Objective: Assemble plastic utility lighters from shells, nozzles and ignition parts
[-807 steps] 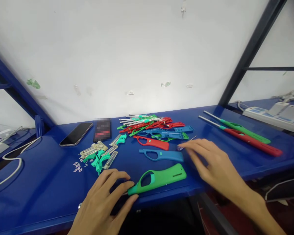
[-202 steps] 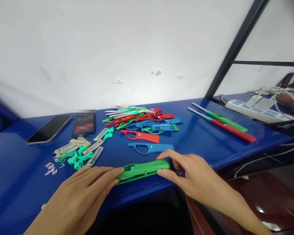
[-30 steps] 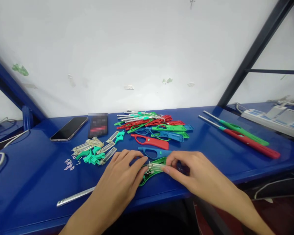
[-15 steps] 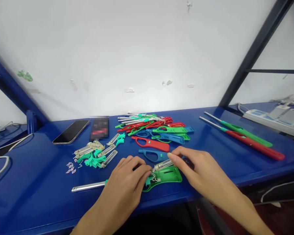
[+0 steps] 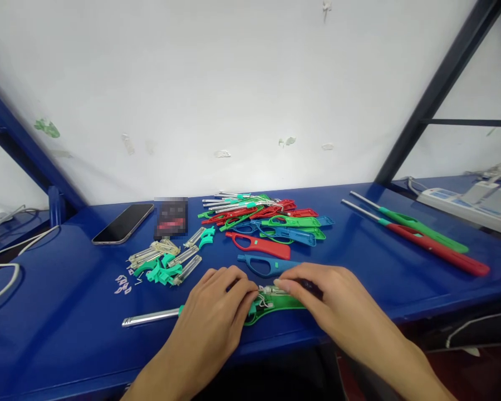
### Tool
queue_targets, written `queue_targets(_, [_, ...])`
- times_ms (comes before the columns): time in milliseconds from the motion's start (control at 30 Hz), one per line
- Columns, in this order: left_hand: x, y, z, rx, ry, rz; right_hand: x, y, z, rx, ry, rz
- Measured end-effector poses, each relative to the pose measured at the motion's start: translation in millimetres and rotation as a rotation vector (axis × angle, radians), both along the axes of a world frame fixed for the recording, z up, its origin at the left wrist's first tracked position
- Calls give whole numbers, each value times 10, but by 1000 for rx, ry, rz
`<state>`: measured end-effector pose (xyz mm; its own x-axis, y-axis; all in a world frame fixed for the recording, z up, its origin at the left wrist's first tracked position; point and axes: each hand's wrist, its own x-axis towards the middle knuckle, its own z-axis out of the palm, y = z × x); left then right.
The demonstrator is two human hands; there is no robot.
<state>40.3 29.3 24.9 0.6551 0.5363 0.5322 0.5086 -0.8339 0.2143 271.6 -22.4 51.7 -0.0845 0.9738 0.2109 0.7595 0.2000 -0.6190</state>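
My left hand (image 5: pixel 217 303) is closed on the front part of a green lighter shell half (image 5: pixel 284 302), which lies open side up near the table's front edge. A silver metal tube (image 5: pixel 152 318) sticks out to the left from under this hand. White wires show inside the shell beside my fingertips. My right hand (image 5: pixel 323 289) pinches a clear fuel tank (image 5: pixel 273 290) over the shell; whether the tank rests in it I cannot tell. Something dark (image 5: pixel 311 287), its kind unclear, sits in my right palm. A blue handle shell (image 5: pixel 267 266) lies just behind.
Behind lie a red shell (image 5: pixel 259 245) and a pile of coloured shells and metal tubes (image 5: pixel 234 205). To the left are clear tanks (image 5: pixel 187 270), teal triggers (image 5: pixel 163 273) and a phone (image 5: pixel 123 224). Two long lighters, red (image 5: pixel 438 247) and green (image 5: pixel 426 229), lie right.
My right hand has moved left and down with the fuel tank, bringing it lower over the green shell and covering the shell's right end. My left hand has hardly moved.
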Motion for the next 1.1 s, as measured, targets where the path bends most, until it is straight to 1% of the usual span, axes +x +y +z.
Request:
queue_targets(167, [6,7,15,20,11,8,63,21,-28,26,-53,-17])
queue_targets(300, [25,13,1,53,12,17,58,22,-40,66,-73,-33])
queue_targets(433, [48,11,1,81,25,23,44,40,-59,94,-63,-42])
queue_targets(500, [42,13,8,93,29,29,106,57,-80,100,-58,-36])
queue_targets(567, [18,22,10,105,24,45,236,71,-99,134,-65,-83])
queue_targets(667, [-31,48,-8,129,-1,74,459,66,-97,235,-65,-231])
queue_targets(700, [-45,56,-19,141,-10,78,503,55,-86,252,-54,-254])
queue_targets(733, [-54,62,-30,153,-18,79,521,41,-71,250,-39,-251])
queue_targets(800, [-64,64,-49,179,-27,75,477,6,-35,210,0,-189])
queue_targets(867, [-65,51,-52,200,-28,74,362,-26,-3,168,34,-115])
queue_targets(967, [-62,14,-30,214,-44,88,193,-53,17,144,67,-52])
queue_targets(1100, [-67,-28,7,135,-167,65,99,-63,-4,97,100,-2])
